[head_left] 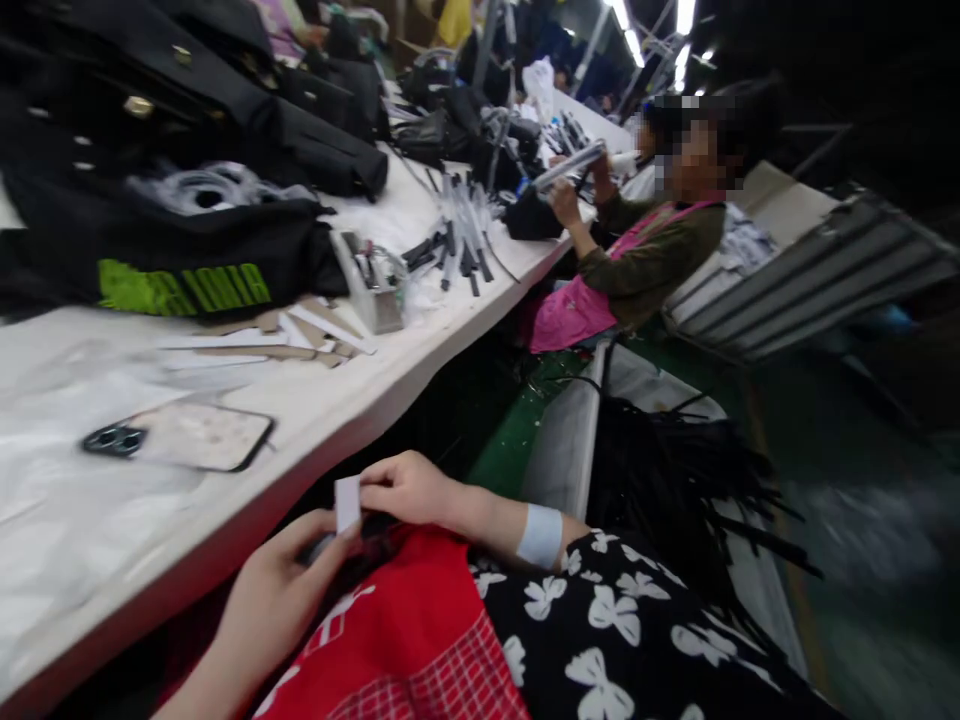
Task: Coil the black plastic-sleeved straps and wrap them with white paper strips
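- the right hand (405, 487) is pinching a small white card (347, 502) between thumb and fingertips, holding it upright just below the edge of the white worktable (322, 400).
- the left hand (274, 590) is curling its fingers around a dark item (352, 545) that is lying on the red apron (397, 640) in the lap; the item is mostly hidden, so i cannot tell what it is.
- the card is sitting between the two hands, touching the left thumb tip.
- a pale wristband (541, 536) is wrapping the right forearm, beside a black sleeve with white bows (637, 630).
- a smartphone (184, 437) is lying face down on the table, on clear plastic sheeting.
- black bags (172, 250), one with green lettering, are piling up at the far left of the table.
- a co-worker in a pink apron (637, 250) is sitting further along the table, holding a grey tube-like object.
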Demonstrator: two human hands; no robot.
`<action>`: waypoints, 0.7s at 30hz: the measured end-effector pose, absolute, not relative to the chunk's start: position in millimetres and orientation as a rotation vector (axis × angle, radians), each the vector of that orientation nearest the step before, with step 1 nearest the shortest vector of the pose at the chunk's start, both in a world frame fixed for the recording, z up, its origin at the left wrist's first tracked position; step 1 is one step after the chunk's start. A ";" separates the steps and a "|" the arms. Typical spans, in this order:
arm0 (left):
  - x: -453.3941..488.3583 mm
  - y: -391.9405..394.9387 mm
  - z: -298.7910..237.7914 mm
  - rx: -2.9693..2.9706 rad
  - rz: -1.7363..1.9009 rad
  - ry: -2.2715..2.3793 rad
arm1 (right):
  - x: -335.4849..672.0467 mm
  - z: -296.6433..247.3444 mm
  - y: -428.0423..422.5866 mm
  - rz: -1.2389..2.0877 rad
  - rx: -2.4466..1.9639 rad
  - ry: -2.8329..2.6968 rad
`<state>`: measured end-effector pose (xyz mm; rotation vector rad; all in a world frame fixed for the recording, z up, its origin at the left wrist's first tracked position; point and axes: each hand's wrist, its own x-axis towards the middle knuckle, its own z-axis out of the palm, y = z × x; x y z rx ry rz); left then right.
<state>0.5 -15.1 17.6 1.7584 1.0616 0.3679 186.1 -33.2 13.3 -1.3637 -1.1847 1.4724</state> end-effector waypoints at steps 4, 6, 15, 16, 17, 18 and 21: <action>13.3 -18.4 34.9 1.751 0.449 1.085 | 196.5 23.0 -30.6 1.708 -1.228 -1.126; 14.2 -19.9 34.3 1.726 0.502 1.078 | 198.6 22.6 -27.9 1.699 -1.243 -1.176; 12.2 -30.0 27.0 1.603 0.608 1.104 | 196.6 18.5 -22.9 1.740 -1.399 -1.176; 12.4 -29.7 26.3 1.601 0.603 1.081 | 197.6 17.9 -21.2 1.759 -1.404 -1.154; 12.4 -28.9 25.9 1.606 0.598 1.063 | 198.3 17.7 -19.6 1.775 -1.410 -1.139; 11.9 -27.7 26.0 1.613 0.598 1.049 | 198.4 18.6 -18.4 1.781 -1.421 -1.138; 7.0 -24.9 30.0 1.660 0.587 1.052 | 192.2 31.1 -21.7 1.646 -1.475 -1.322</action>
